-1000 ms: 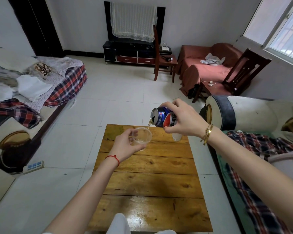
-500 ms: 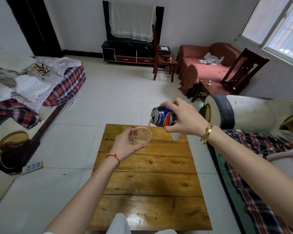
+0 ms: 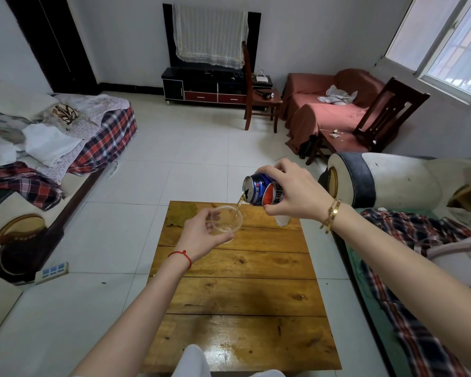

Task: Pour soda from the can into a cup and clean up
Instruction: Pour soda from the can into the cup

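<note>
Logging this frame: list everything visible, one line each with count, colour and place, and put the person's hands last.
Blue soda can: 1, tilted, pouring a thin stream into the cup.
Clear plastic cup: 1, held above the table's far end, a little soda inside.
Second clear cup: 1, on the table's far right, partly hidden by the right hand.
Wooden plank table: 1, yellow-brown, centre.
Dark wooden chairs: 2, far centre and far right.
Red-covered sofa: 1, far right.
Black TV cabinet: 1, back wall, red drawers.
Plaid blankets: left sofa and right sofa.
White power strip: 1, floor at left.
Left hand: grips the cup, red string at wrist.
Right hand: grips the can, gold bracelets at wrist.
</note>
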The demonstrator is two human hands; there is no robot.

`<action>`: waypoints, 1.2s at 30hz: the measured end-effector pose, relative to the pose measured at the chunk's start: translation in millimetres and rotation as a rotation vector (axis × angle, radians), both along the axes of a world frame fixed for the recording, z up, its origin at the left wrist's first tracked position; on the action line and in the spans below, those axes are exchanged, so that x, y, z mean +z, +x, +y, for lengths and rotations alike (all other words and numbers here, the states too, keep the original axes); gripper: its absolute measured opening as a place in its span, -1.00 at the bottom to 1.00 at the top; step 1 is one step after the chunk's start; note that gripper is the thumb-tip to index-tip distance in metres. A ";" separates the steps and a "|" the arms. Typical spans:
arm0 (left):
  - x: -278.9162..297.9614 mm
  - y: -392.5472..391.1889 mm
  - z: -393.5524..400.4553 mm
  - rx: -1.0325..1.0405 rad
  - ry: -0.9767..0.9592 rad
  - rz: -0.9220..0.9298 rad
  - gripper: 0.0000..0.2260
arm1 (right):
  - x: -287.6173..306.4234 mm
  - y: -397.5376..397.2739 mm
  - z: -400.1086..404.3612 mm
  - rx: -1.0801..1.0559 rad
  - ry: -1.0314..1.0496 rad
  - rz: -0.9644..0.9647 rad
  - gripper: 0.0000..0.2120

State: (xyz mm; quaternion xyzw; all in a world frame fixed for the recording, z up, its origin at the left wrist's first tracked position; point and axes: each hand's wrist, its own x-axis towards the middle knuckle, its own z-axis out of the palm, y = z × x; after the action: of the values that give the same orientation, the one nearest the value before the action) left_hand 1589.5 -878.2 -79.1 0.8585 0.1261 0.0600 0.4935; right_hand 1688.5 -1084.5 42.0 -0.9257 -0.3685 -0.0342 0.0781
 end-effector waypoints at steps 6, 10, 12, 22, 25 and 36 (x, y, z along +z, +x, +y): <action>0.0 -0.6 -2.1 -0.001 0.013 0.004 -0.38 | 0.2 0.6 -1.0 -0.005 -0.004 0.000 -0.32; 0.6 0.2 -2.1 -0.002 0.008 0.006 -0.39 | 1.7 0.8 -1.5 -0.005 -0.001 -0.004 -0.33; 0.8 0.7 -1.8 0.000 0.002 0.007 -0.39 | 2.2 1.5 -2.1 -0.005 0.001 -0.008 -0.33; 3.4 2.4 -4.4 0.001 0.014 0.006 -0.39 | 4.5 0.6 -4.1 -0.003 -0.002 -0.014 -0.34; 4.4 2.7 -4.8 -0.004 0.019 0.000 -0.38 | 4.4 0.4 -5.8 -0.005 -0.003 -0.012 -0.33; 8.6 4.6 -3.7 -0.012 0.025 -0.007 -0.38 | 2.5 -1.7 -9.3 -0.019 0.007 -0.012 -0.33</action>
State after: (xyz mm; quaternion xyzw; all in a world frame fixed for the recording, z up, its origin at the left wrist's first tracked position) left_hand 1594.1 -881.9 -70.5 0.8652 0.1183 0.0617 0.4834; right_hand 1686.8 -1093.8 44.5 -0.9287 -0.3599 -0.0420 0.0789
